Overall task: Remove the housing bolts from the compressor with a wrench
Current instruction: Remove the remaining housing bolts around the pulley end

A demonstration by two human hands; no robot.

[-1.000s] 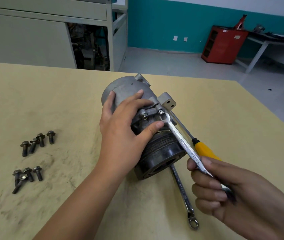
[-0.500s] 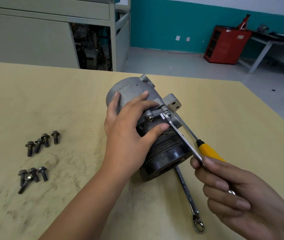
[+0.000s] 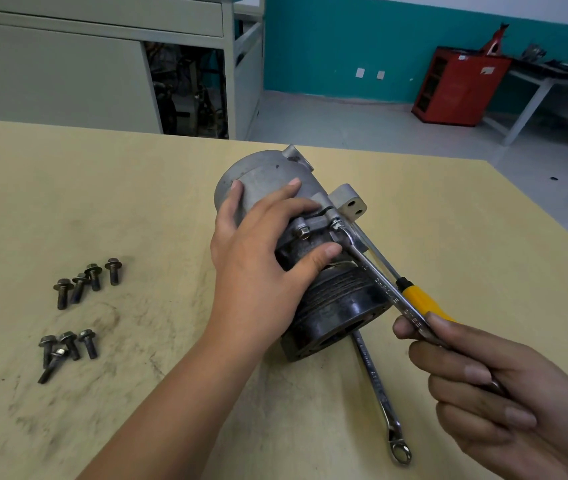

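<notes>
- The compressor (image 3: 265, 174) is laid on its side on the table (image 3: 102, 202). It is held under the left hand (image 3: 262, 271), whose fingers (image 3: 277, 197) are spread and curled over the grey housing, with the thumb pressed just above the black pulley (image 3: 341, 306).
- The housing bolt (image 3: 336, 224) in hand sits just past the left index fingertip, and the head of the wrench (image 3: 383, 283) is set on it. A second bolt (image 3: 302, 232) is seated in the flange between that fingertip and the thumb.
- The wrench shaft runs down to the right hand (image 3: 490, 386), where the fingers are clamped round its far end.
- For a clean turn, the head should be kept fully seated and square on the hex. The pull should be made smoothly from the shaft's end, and the housing pressed down so that it cannot roll.
- A slip would probably carry the head toward the left thumb, which lies close by.
- A yellow-handled screwdriver (image 3: 419, 299) is seen just beyond the right fingertips. A spare wrench (image 3: 376, 382) lies on the table between the two hands, and loose bolts (image 3: 113, 268) lie well apart from the left fingers.
- How far the bolt is backed out cannot be made out. The wrench's end is hidden in the right palm, that hand is cut off by the frame edge, and the compressor's underside is hidden.
</notes>
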